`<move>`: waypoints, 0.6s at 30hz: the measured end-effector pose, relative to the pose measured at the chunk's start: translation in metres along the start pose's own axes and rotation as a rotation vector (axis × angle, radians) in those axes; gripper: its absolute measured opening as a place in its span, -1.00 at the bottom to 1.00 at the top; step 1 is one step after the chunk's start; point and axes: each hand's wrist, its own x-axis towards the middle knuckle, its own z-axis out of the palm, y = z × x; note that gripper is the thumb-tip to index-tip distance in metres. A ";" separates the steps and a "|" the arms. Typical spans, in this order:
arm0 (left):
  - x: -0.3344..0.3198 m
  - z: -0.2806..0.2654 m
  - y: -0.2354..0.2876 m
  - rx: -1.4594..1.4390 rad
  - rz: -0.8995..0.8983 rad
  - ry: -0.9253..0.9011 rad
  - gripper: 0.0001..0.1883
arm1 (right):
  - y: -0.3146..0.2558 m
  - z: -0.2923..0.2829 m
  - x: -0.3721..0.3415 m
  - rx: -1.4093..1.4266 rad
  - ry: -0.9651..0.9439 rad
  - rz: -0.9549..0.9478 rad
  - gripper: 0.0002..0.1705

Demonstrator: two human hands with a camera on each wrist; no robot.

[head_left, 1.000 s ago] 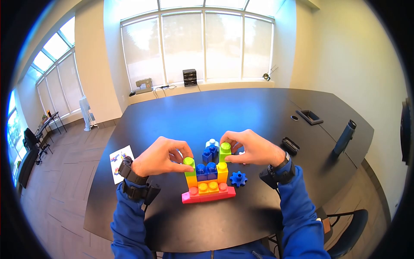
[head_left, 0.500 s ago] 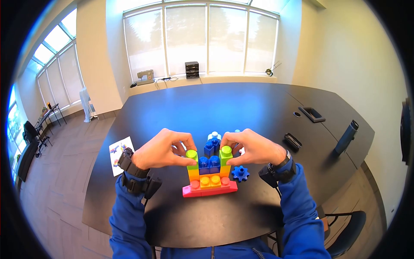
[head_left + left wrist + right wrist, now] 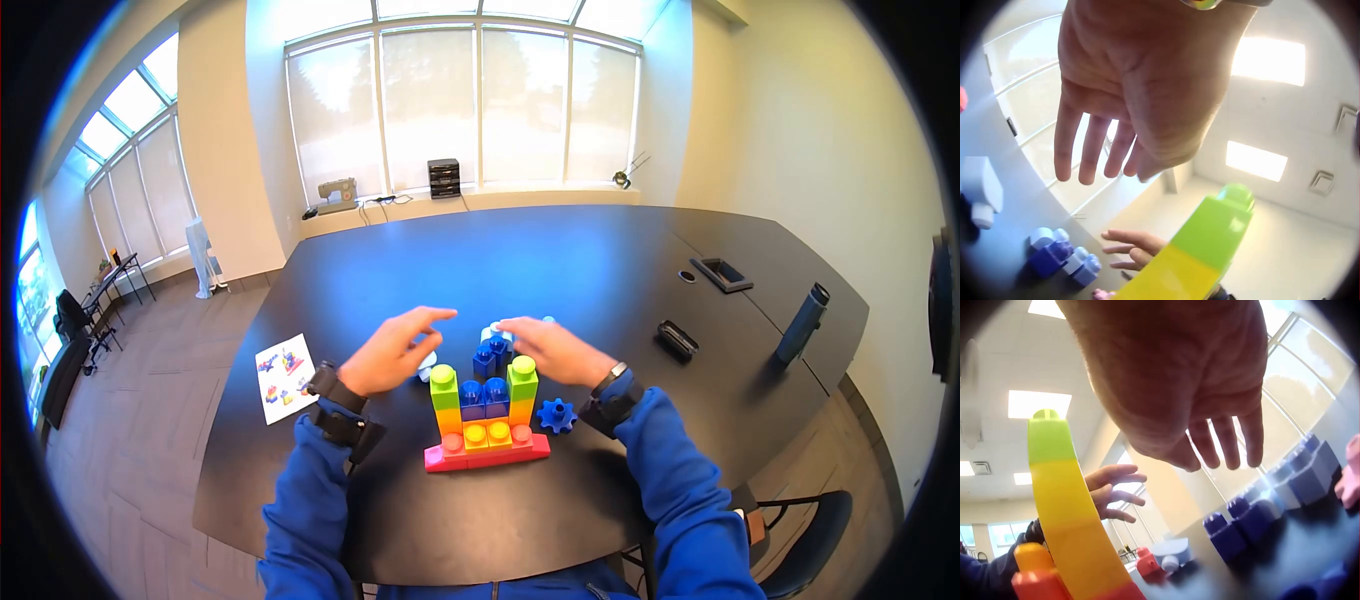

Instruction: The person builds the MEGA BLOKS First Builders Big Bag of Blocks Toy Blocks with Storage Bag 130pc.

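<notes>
Beyond the model [image 3: 497, 408], in the head view, the left hand [image 3: 390, 352] and the right hand [image 3: 555, 350] hang over the surface [image 3: 480, 530], one toward each side of it, fingers loose and holding nothing. The model stands upright, touched by neither. Dark blue bricks [image 3: 485, 360] sit just behind it, the gear [image 3: 556, 416] just beside it on the right, the card [image 3: 285, 382] well apart on its left. Reaching past it probably calls for arms kept wide and high, since a sleeve [image 3: 310, 500] could knock a green tower [image 3: 445, 395]

From the left wrist, the left fingers show stretched out and released, apart from the model's green top. A pale piece [image 3: 982, 184] lies on the far side of the model; a pinch across its flat sides would likely be the surest hold

From the right wrist, the right fingers are likewise extended, with nothing in their grasp. Well apart from the model, a pink piece [image 3: 1350, 478] shows, partly cut off. For any brick added, it seems best to steady the model low down with one hand, square up the studs, then press straight down
</notes>
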 end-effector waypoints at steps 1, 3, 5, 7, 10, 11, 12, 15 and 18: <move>0.001 0.010 -0.016 0.031 0.013 -0.050 -0.44 | 0.005 0.009 -0.001 -0.002 -0.061 -0.007 -0.41; 0.001 0.033 -0.040 0.185 0.089 -0.050 -0.38 | 0.009 0.027 -0.007 -0.036 -0.060 -0.025 -0.40; 0.001 0.043 -0.040 0.364 0.064 -0.156 -0.24 | 0.008 0.029 -0.009 0.004 -0.134 0.005 -0.40; 0.002 0.057 -0.045 0.417 0.095 -0.168 -0.25 | 0.007 0.029 -0.009 0.003 -0.144 0.017 -0.41; 0.001 0.070 -0.050 0.466 0.103 -0.187 -0.32 | 0.000 0.021 -0.004 0.051 -0.169 0.012 -0.43; 0.001 0.069 -0.047 0.396 0.113 -0.174 -0.40 | -0.005 0.019 -0.002 0.099 -0.182 0.000 -0.44; 0.002 0.068 -0.044 0.327 0.125 -0.162 -0.47 | -0.009 0.019 0.000 0.102 -0.182 0.000 -0.44; 0.007 0.063 -0.044 0.304 0.147 -0.148 -0.57 | -0.006 0.024 -0.002 0.030 -0.143 -0.022 -0.47; 0.007 0.058 -0.043 0.244 0.086 -0.167 -0.68 | 0.008 0.037 -0.005 -0.019 -0.097 -0.087 -0.51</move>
